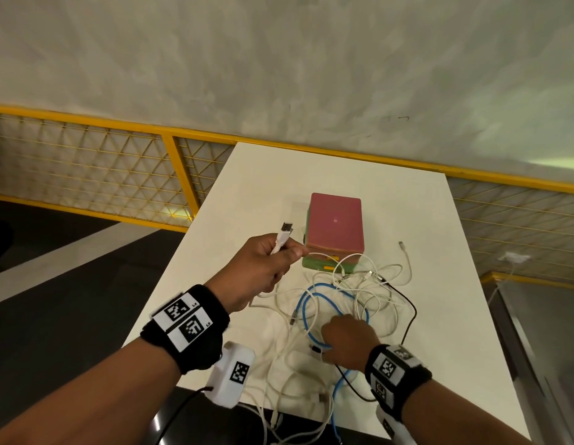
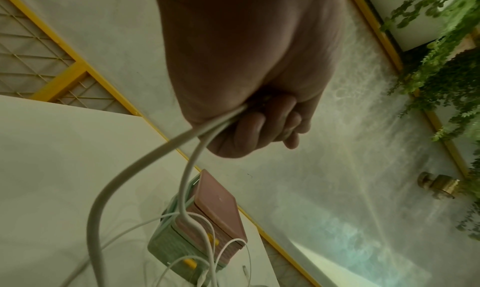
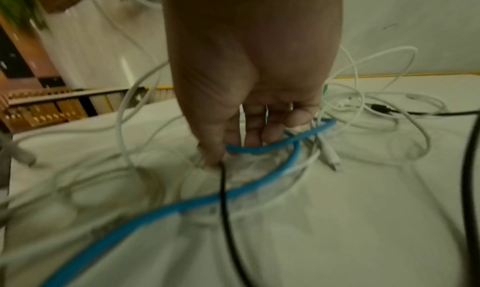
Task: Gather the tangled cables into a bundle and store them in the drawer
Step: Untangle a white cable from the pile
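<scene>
A tangle of white, blue and black cables (image 1: 359, 297) lies on the white table (image 1: 247, 187) in front of a small drawer box (image 1: 335, 223) with a pink top, green lower part and yellow handles. Both drawers look closed. My left hand (image 1: 285, 255) is raised left of the box and grips a white USB cable (image 1: 280, 240), plug end sticking up. In the left wrist view its fist (image 2: 259, 125) closes round two white strands above the box (image 2: 207, 219). My right hand (image 3: 231, 151) is down in the tangle, thumb and fingers pinching around the blue cable (image 3: 259, 149).
Several cable loops hang over the table's near edge (image 1: 269, 422). A yellow railing with wire mesh (image 1: 173, 162) runs behind the table, with a pale wall above. A grey metal surface (image 1: 536, 332) stands to the right. Dark floor lies to the left.
</scene>
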`<state>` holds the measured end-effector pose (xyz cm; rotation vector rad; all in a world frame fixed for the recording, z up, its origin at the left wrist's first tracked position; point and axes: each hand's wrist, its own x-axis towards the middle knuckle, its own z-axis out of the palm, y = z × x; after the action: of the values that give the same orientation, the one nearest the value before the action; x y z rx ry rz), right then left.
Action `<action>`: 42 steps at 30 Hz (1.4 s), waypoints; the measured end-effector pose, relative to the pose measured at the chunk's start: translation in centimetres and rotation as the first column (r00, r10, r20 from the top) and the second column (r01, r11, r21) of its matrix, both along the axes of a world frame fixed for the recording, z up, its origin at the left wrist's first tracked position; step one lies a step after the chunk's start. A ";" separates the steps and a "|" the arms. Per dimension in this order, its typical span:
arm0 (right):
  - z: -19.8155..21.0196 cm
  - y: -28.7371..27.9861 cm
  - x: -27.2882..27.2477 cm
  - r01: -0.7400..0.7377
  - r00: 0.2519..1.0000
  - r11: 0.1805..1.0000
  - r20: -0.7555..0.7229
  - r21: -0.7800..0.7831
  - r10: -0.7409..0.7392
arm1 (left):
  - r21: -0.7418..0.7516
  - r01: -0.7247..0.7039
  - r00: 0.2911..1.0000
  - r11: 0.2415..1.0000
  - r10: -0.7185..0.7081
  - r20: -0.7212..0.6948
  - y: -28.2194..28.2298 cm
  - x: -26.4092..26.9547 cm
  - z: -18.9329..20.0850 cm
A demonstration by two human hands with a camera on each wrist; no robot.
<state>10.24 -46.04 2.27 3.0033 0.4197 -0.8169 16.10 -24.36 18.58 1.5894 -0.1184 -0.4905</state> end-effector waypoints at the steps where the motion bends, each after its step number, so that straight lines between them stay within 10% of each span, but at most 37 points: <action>1: -0.2 0.1 -0.4 0.012 1.000 1.000 0.025 -0.005 -0.011 | 0.003 0.000 1.000 1.000 0.000 -0.001 -0.1 0.0 0.0; 6: 3.5 -0.9 1.7 0.277 0.953 0.865 -0.005 0.419 -0.303 | 0.062 0.025 0.999 0.998 -0.026 0.025 -0.2 -0.2 -0.2; 11: 13.9 -2.4 5.8 0.442 0.757 0.277 -0.188 0.853 -0.626 | 0.040 0.039 0.999 0.998 -0.040 0.035 -1.4 -0.2 0.0; 17: 23.7 -1.0 6.2 0.317 0.787 -0.356 -0.453 0.879 -0.420 | 0.066 0.084 0.984 0.994 -0.093 0.151 -4.4 -0.2 1.4; 23: 26.5 -0.8 6.1 0.264 0.819 -0.552 -0.486 0.791 -0.305 | 0.029 0.250 0.960 0.968 -0.251 0.125 -5.6 -0.9 1.4; 27: 29.2 -3.1 6.6 0.117 0.833 -0.576 -0.396 0.809 -0.387 | 0.097 0.254 0.957 0.962 -0.265 0.117 -5.2 -2.1 0.2; 31: 29.5 -5.3 7.3 0.021 0.766 -0.422 -0.286 0.906 -0.576 | 0.077 0.199 0.972 0.977 -0.207 0.112 -4.7 -2.2 0.0; 38: 19.0 -5.6 6.1 0.483 0.580 -0.177 -0.465 0.858 -0.669 | 0.064 0.005 0.997 0.998 -0.010 0.072 -2.8 0.3 -0.4; 42: 12.0 -5.3 3.2 0.617 0.436 0.010 -0.331 0.787 -0.837 | 0.092 -0.075 0.992 0.993 0.066 0.103 -2.2 0.7 -0.7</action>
<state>13.43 -51.33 14.23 4.1045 -1.4823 -0.0464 16.80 -26.53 17.90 1.7069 -0.1153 -0.3660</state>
